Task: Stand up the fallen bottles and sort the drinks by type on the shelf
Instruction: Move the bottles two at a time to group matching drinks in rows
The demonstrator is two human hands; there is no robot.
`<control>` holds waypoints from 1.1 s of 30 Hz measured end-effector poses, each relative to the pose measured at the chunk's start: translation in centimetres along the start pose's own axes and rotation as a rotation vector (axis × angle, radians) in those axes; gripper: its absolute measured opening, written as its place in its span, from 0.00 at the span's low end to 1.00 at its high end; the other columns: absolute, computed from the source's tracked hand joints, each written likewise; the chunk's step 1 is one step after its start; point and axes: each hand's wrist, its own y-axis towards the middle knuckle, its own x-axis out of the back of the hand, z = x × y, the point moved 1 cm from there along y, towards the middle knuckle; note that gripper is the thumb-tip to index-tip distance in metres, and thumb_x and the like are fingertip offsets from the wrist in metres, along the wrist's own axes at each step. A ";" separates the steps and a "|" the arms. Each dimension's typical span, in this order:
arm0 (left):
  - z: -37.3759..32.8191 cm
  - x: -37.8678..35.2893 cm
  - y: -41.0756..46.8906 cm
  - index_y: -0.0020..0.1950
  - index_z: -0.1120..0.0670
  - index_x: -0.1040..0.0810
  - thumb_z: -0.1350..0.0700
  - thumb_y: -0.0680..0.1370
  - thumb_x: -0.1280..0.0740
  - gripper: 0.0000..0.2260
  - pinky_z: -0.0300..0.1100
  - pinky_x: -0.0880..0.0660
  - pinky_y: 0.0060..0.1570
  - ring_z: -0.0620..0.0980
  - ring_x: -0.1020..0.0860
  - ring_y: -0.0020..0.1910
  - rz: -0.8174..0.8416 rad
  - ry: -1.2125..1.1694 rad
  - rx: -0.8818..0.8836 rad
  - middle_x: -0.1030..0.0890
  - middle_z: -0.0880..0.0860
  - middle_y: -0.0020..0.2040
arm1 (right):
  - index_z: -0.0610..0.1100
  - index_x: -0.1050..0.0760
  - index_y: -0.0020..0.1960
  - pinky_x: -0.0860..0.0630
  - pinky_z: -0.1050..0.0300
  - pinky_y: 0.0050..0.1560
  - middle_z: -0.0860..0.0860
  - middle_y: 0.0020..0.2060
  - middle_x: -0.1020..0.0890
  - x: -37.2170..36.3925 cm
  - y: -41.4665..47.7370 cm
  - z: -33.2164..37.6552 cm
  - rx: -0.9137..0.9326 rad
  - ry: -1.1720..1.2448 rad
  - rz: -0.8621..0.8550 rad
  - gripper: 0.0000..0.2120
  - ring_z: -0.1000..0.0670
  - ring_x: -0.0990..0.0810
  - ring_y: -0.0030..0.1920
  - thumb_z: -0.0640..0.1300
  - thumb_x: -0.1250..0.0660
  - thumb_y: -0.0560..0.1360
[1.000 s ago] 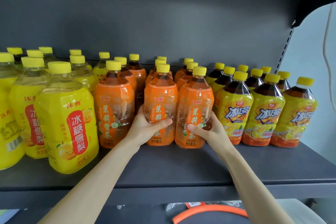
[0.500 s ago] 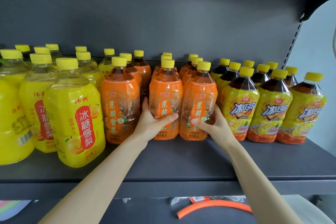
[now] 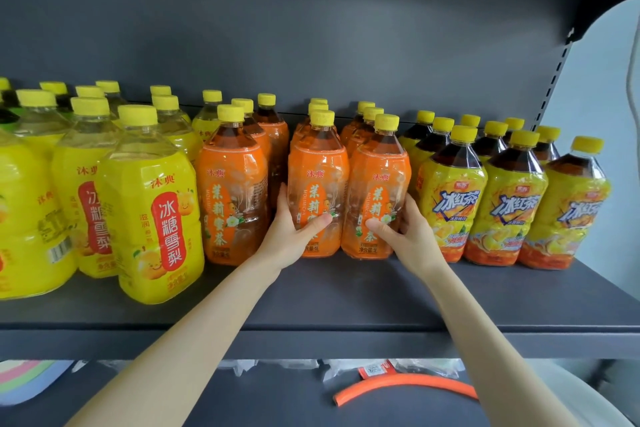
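Observation:
On the dark grey shelf [image 3: 346, 302] all bottles stand upright in three groups. Large yellow pear-drink bottles [image 3: 152, 211] fill the left. Orange jasmine-tea bottles stand in the middle, and yellow-labelled iced-tea bottles [image 3: 450, 198] line the right. My left hand [image 3: 294, 236] grips the front middle orange bottle [image 3: 317, 177] low on its label, thumb across the front. My right hand [image 3: 405, 236] grips the front orange bottle beside it [image 3: 379, 180], thumb on its label. A third front orange bottle [image 3: 232, 191] stands free to the left.
The shelf's back panel is close behind the rows. Bare shelf runs along the front edge. Below the shelf lie an orange curved tube [image 3: 405, 386], plastic-wrapped items [image 3: 346, 367] and a pastel striped object [image 3: 27, 378]. A pale wall [image 3: 602, 149] shows at the right.
Both hands keep their hold on the two orange bottles, which seem to have slid slightly back on the shelf. The view has shifted slightly.

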 end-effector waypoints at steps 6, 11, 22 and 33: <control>-0.5 0.0 -3.4 0.77 0.50 0.49 0.42 0.75 0.33 0.37 0.49 0.33 0.66 0.51 0.33 0.70 -0.081 0.276 -0.003 0.34 0.49 0.73 | 0.46 0.53 0.79 0.28 0.50 0.66 0.50 0.70 0.30 -0.8 -2.6 0.5 -0.005 -0.111 -0.061 0.45 0.50 0.28 0.67 0.49 0.28 0.72; -1.1 1.7 -6.5 0.65 0.54 0.26 0.50 0.76 0.32 0.19 0.38 0.26 0.53 0.47 0.22 0.56 -0.229 0.396 -0.114 0.21 0.51 0.62 | 0.45 0.34 0.72 0.26 0.50 0.63 0.51 0.67 0.27 -1.3 -5.3 1.2 0.096 -0.241 -0.201 0.30 0.50 0.27 0.65 0.49 0.28 0.73; -0.1 8.4 -8.9 0.61 0.57 0.24 0.58 0.76 0.31 0.14 0.37 0.23 0.48 0.46 0.20 0.49 -0.531 0.365 -0.336 0.18 0.52 0.51 | 0.43 0.22 0.57 0.25 0.67 0.45 0.50 0.51 0.18 -9.3 -5.8 7.3 0.232 -0.149 -0.076 0.10 0.56 0.21 0.48 0.45 0.32 0.76; 1.8 11.7 -8.8 0.66 0.56 0.27 0.55 0.76 0.32 0.19 0.47 0.22 0.57 0.47 0.22 0.59 -0.365 0.359 -0.456 0.21 0.51 0.61 | 0.46 0.40 0.74 0.23 0.55 0.59 0.49 0.65 0.25 -17.9 -3.3 9.0 0.045 -0.034 -0.054 0.35 0.50 0.24 0.61 0.53 0.29 0.73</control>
